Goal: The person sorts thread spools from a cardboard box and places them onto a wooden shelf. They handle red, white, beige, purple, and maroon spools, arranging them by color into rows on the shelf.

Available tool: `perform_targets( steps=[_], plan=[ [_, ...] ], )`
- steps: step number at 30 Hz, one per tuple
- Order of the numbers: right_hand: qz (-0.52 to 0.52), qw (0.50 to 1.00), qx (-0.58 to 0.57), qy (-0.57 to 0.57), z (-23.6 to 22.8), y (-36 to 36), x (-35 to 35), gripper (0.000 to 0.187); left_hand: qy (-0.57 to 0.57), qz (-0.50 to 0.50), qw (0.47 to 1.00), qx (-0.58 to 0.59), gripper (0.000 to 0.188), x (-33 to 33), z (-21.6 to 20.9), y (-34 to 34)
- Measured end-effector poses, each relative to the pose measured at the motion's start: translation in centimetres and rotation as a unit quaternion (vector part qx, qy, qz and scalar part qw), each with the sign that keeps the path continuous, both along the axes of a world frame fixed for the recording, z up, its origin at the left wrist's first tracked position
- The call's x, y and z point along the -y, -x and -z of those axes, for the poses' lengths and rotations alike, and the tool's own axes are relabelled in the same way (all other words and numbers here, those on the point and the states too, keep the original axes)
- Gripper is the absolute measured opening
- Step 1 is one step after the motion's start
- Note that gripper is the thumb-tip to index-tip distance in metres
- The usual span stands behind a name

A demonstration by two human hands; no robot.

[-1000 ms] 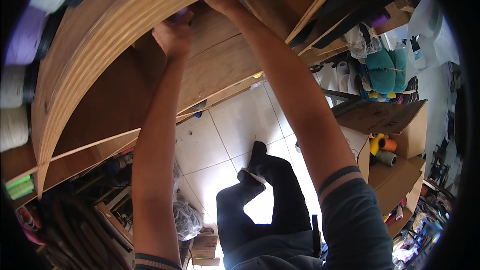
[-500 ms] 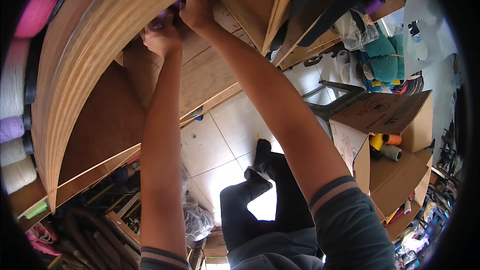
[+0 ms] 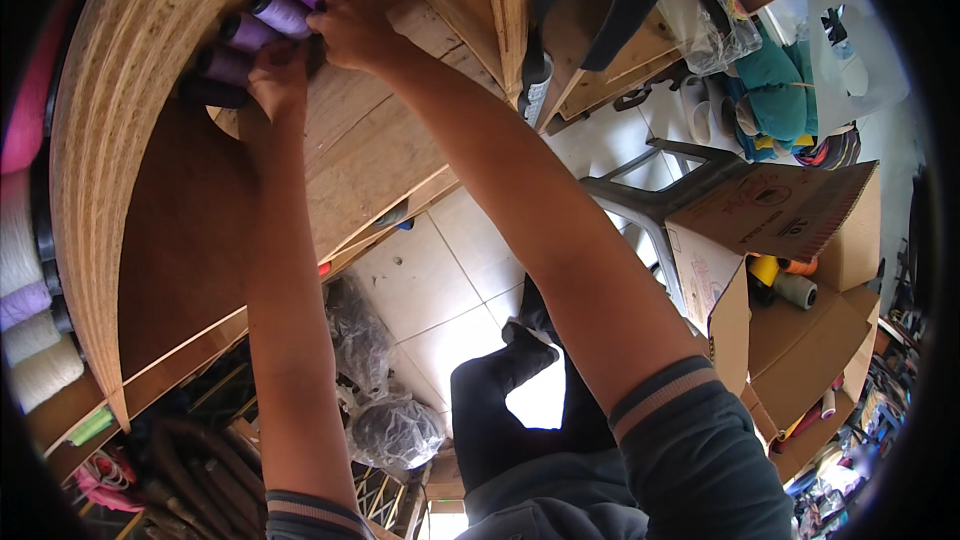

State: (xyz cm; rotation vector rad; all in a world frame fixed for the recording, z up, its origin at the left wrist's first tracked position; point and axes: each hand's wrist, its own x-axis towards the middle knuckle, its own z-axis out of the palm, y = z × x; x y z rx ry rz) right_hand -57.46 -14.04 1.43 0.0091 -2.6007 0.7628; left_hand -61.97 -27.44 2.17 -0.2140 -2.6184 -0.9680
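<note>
Several purple thread spools lie in a row on the wooden shelf, one of them a lighter purple spool [image 3: 278,12]. My left hand [image 3: 277,78] has its fingers closed at the near end of a neighbouring purple spool [image 3: 243,32]. Just to the right, my right hand [image 3: 352,30] curls its fingers against the end of the lighter spool. Both hands are close together, and their fingertips are partly hidden. A darker spool [image 3: 213,92] sits at the row's left end, in shadow.
A curved wooden panel edge [image 3: 95,190] borders the shelf [image 3: 370,155] on the left, with white and pink thread cones [image 3: 45,370] beyond it. An open cardboard box [image 3: 800,340] holding spools stands at right beside a grey stool [image 3: 655,190]. Plastic bags [image 3: 395,430] lie below.
My view has shifted, bringing the row of purple spools into sight. Both hands appear lower and further left, still at the spools.
</note>
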Motion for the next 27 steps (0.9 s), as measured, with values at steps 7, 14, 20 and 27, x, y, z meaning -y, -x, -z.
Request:
perform_targets(
  steps=[7, 14, 20, 27],
  plan=[
    [0.021, 0.998, 0.013, -0.053, -0.7, -0.4, 1.0, 0.043, -0.013, 0.06, 0.998, 0.006, 0.029, 2.0, 0.0, 1.5],
    [-0.029, 0.999, 0.034, 0.024, -0.4, -4.3, -0.2, 0.027, 0.032, 0.131, 0.991, 0.009, 0.033, -1.2, -1.1, -9.4],
    [0.0, 0.996, -0.063, -0.071, 1.3, -14.4, 2.6, 0.038, 0.165, 0.308, 0.937, 0.01, 0.052, 1.8, -1.2, -20.2],
    [-0.079, 0.981, 0.133, -0.119, -4.0, -30.2, 2.3, 0.041, 0.216, 0.317, 0.921, 0.068, 0.043, 9.7, -4.6, -30.3]
  ],
)
